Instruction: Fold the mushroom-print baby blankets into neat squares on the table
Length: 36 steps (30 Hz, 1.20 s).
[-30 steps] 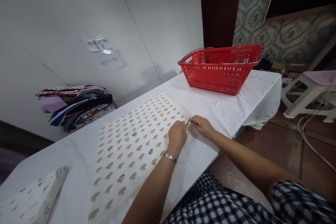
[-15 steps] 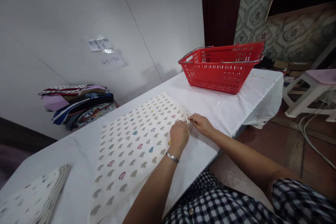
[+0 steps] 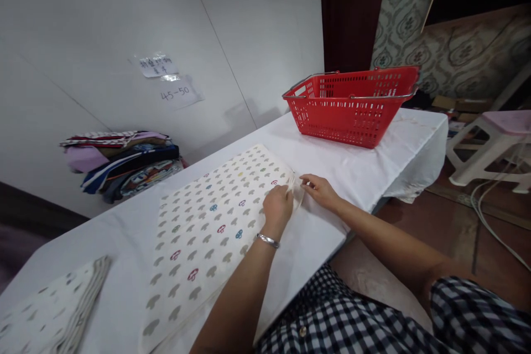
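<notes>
Hands [image 3: 277, 206] at right edge of cloth [image 3: 219, 215]

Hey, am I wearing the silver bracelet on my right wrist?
No, the silver bracelet circles the wrist of the left hand, which is at the edge of the patterned cloth.

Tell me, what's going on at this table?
A person has both bare hands at the right-hand edge of a mushroom-print cloth spread on a white-covered table. The left hand pinches the bunched edge; the right hand is close beside it, its grip unclear. A smaller folded cloth lies at the near left, and a red basket stands toward the far right.
</notes>
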Motion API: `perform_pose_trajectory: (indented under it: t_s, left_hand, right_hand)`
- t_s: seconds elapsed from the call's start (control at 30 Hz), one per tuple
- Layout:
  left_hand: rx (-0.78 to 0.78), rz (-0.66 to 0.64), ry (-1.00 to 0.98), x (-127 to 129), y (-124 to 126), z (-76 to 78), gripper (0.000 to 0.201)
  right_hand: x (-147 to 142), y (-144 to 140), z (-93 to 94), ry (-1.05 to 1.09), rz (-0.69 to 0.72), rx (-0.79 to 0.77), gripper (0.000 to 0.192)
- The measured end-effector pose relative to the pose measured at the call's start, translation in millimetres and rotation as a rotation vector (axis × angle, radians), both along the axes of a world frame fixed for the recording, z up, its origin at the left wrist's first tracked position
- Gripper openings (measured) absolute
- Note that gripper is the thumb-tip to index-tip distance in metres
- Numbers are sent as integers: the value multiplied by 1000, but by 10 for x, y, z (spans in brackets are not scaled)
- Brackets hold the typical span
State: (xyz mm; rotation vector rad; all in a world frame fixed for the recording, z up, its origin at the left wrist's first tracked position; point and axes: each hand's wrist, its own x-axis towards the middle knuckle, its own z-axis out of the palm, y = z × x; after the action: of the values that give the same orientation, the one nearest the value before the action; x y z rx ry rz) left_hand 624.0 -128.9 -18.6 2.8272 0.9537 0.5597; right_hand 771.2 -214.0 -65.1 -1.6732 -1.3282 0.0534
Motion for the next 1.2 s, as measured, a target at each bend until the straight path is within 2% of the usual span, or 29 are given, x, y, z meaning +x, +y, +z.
perform_pose_trajectory:
  t_s: [0.07, 0.17, 0.27, 0.33, 0.47, 0.6, 0.8, 1.0, 1.2]
  left_hand:
    - [-56, 35, -57, -15, 77, 39, 19]
    - [-79, 41, -76, -32, 132, 91, 20]
    - [-28, 41, -42, -42, 124, 131, 20]
    - [47, 27, -11, -47, 106, 151, 19]
    - [208, -60, 68, -37, 48, 144, 17]
    - [238, -141, 138, 15, -54, 60, 19]
    - [182, -154, 119, 47, -141, 8, 21]
    - [7, -163, 78, 44, -159, 55, 18]
    - [-86, -174, 96, 56, -172, 47, 17]
  right_hand:
    - [38, -24, -6, -87, 3, -124, 24]
    - [50, -61, -9, -264, 111, -284, 29]
    - [55, -78, -19, -359, 175, -340, 25]
    - [85, -84, -35, -345, 203, -278, 22]
    - [177, -119, -61, -247, 247, -38, 25]
    - [168, -169, -7, -206, 278, 62, 25]
    - [60, -199, 97, -186, 247, 77, 25]
    - [55, -159, 93, -160, 247, 71, 22]
    - [131, -132, 89, -197, 320, -42, 21]
